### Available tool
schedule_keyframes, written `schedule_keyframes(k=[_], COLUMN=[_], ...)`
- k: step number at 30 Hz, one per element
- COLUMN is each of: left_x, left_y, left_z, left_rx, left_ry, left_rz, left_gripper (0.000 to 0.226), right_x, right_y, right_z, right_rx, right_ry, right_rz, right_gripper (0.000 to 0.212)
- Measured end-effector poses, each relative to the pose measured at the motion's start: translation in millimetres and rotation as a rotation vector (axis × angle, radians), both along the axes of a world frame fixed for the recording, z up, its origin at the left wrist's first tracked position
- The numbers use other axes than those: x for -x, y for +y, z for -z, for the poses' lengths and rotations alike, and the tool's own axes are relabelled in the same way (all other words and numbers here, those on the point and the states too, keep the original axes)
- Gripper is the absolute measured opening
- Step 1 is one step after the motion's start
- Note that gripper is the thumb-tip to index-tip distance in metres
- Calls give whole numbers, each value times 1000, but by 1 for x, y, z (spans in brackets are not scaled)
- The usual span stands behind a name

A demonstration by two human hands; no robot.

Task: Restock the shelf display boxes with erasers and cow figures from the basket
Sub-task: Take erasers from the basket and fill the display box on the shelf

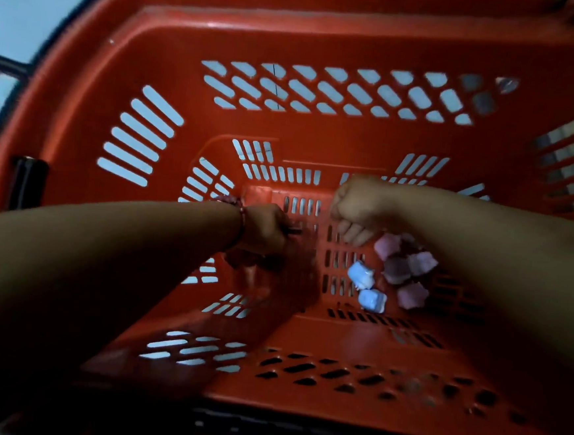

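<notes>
Red slotted basket fills my view, left hand low inside, its grip I cannot tell, right hand fingers loosely bent, empty, just beside blurred pink figures on basket floor, two blue figures adjoining.

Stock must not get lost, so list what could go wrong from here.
1. The pink figures and blue figures lie jumbled together near the right hand; a hasty grab may mix colours or drop one.
2. The floor of the basket is slotted; a small figure's legs might snag there.
3. The left hand and its arm shade the floor, so leftover pieces could be missed.
</notes>
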State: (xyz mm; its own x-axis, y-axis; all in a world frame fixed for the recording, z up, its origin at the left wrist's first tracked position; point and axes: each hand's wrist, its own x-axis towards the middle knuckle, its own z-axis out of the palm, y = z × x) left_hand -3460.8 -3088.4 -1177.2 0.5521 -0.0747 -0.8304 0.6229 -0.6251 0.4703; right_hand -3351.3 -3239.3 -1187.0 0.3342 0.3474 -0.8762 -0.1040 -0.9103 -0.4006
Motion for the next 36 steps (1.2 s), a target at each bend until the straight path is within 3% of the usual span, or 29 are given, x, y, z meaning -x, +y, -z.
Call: schedule_keyframes(k=[5,9,16,19,23,29,34,36], left_x=[-4,5,24,28,29,23,10,2], left_y=[-1,-15,-73,-106,-154,-213,-261,-285], left_z=[-69,-148,-265,-308,-354,-393,-423,-430], left_rx=[38,77,267,372,448,514,665,744], left_ry=[-129,-220,-532,-622,-762,-917,-854,-799], left_rz=[-228,-217,-280,-268,-243,-115,7,27], left_gripper=[27,28,21,25,14,19,17,28], right_x=[2,23,76,104,125,134,144,147], right_y=[-26,-49,-93,-123,-171,-221,-269,-294], right_z=[-69,-145,-279,-329,-381,-426,-440,-447], right_rx=[-80,-205,-571,-713,-817,-855,-1031,-1131], right_ry=[-95,-156,-441,-522,-668,-820,-890,-885], right_rz=[69,115,398,572,691,783,1068,1191], right_gripper=[14,26,13,12,7,14,13,12])
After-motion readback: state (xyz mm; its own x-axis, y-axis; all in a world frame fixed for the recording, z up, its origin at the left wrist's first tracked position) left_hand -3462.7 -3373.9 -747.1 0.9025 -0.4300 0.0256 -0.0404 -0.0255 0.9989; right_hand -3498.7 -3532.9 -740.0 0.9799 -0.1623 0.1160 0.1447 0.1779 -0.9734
